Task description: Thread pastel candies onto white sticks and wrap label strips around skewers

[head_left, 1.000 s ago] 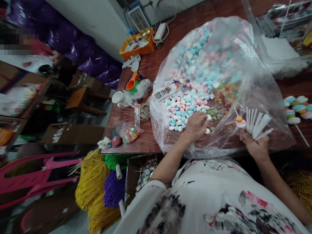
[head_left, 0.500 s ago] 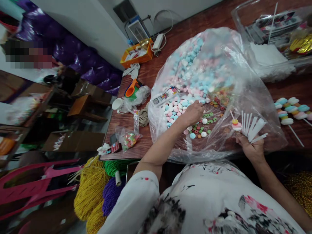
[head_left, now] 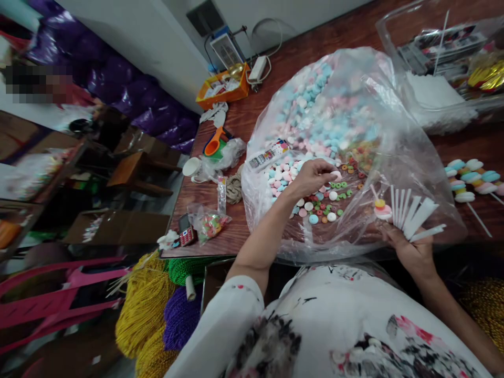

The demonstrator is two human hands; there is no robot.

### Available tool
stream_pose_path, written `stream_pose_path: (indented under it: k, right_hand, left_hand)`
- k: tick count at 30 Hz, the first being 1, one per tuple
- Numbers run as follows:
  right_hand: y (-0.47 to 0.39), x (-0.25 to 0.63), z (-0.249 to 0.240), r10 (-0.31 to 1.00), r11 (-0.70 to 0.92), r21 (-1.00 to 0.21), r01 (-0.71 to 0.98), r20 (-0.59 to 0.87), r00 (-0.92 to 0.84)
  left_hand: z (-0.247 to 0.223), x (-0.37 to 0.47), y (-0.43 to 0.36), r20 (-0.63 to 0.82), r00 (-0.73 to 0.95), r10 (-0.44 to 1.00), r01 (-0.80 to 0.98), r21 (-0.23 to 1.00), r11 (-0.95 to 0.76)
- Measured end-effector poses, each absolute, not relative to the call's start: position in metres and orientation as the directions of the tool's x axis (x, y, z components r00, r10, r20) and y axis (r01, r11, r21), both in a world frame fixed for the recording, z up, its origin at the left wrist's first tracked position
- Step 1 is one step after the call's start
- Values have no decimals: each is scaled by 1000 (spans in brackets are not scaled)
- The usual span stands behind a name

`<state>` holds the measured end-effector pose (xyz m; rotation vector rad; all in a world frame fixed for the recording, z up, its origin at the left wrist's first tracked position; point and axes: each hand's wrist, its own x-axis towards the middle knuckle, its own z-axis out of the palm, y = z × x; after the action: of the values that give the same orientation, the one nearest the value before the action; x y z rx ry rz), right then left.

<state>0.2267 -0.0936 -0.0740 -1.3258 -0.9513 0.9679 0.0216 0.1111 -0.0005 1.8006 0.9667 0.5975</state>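
My left hand hovers over the beads, its fingertips closed on a pink disc-shaped bead. Below it, loose pastel beads and small green and brown rings lie on a large clear plastic bag. Many more pink, white and blue beads fill the bag behind. My right hand grips a fan of white sticks. Among them, one stick carries a pink-and-white bead with a yellow ring. A printed packet rests on the bag.
Finished-looking bead sticks lie at the right. A clear plastic box stands at the back right, an orange tray at the back left. A mobile phone and a small candy-coloured bag sit near the left edge.
My left hand has lifted and moved slightly right from the bead pile, and a pink bead now shows at its fingertips. My right hand still holds the sticks.
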Motion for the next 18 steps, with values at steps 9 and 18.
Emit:
stream_pose_path:
  k: [9, 18]
  right_hand:
    - [-95, 204, -73, 997, 14, -988, 153, 26, 76]
    - [-101, 194, -75, 999, 18, -990, 140, 22, 31]
  left_hand:
    - [3, 16, 14, -215, 317, 924, -284, 908, 309]
    - [-4, 11, 10, -268, 310, 912, -414, 826, 383]
